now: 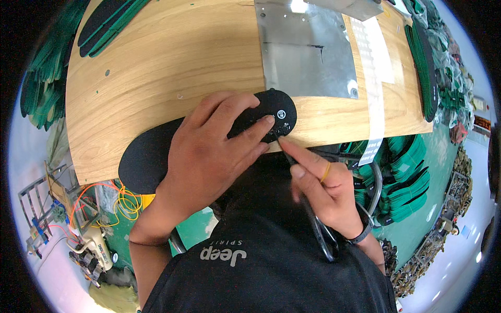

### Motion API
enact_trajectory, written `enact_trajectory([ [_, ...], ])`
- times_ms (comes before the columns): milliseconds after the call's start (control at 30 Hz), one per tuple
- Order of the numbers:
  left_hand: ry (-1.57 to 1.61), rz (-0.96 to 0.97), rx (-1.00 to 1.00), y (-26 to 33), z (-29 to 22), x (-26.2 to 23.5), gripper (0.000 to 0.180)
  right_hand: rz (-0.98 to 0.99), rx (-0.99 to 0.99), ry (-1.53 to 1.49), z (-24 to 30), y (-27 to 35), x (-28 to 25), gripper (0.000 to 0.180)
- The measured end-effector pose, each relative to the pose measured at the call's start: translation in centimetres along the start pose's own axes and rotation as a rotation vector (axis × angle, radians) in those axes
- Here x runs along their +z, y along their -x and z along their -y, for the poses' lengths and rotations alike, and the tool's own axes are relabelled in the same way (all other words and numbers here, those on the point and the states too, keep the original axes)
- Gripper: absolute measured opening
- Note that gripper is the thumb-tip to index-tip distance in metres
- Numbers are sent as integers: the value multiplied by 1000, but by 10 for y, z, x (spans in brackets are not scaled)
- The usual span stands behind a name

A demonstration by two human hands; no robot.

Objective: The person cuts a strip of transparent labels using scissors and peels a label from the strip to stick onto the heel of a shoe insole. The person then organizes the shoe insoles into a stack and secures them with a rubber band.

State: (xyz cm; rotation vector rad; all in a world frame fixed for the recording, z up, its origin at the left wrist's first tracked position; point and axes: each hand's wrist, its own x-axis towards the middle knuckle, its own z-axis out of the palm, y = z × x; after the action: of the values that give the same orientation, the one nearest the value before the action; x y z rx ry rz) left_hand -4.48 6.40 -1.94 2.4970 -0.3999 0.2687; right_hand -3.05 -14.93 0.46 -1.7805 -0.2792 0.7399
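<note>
A black shoe insole [148,151] lies along the near edge of the wooden table, with a small white round mark and pale specks at its right end. Across its middle and right part rests my left hand [206,138], fingers bent over the top and thumb along the near edge, holding it. My right hand [326,190] is closed around dark metal scissors [324,241], whose looped end sticks out below the palm. The extended index finger reaches the insole's right end, near the edge. The blades are mostly hidden by the fingers.
A grey metal plate [308,57] lies on the wooden table [156,62] beyond the insole. A white strip [371,83] hangs over the near edge. Black-green insole stacks lie at the far left [112,26] and right [421,73]; more green pieces [404,182] are below, right.
</note>
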Motion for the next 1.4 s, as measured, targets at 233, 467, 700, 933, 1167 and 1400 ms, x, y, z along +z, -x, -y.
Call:
enact_trajectory([
  [233, 4, 5, -1, 2, 1, 2, 41, -40, 25, -59, -1, 1, 0, 36],
  [467, 3, -11, 5, 3, 1, 3, 42, -202, 2, 12, -6, 1, -8, 37],
  [700, 0, -6, 1, 1, 0, 2, 41, -137, -85, 154, 1, -1, -6, 40],
  [933, -14, -7, 10, 2, 1, 3, 42, 18, -81, 155, 2, -6, 1, 37],
  [1167, 11, -12, 2, 2, 1, 4, 42, -124, -20, 100, -1, -2, -5, 38],
  [1400, 10, -43, 17, 2, 3, 3, 43, -198, 44, 39, -1, -1, -5, 37],
])
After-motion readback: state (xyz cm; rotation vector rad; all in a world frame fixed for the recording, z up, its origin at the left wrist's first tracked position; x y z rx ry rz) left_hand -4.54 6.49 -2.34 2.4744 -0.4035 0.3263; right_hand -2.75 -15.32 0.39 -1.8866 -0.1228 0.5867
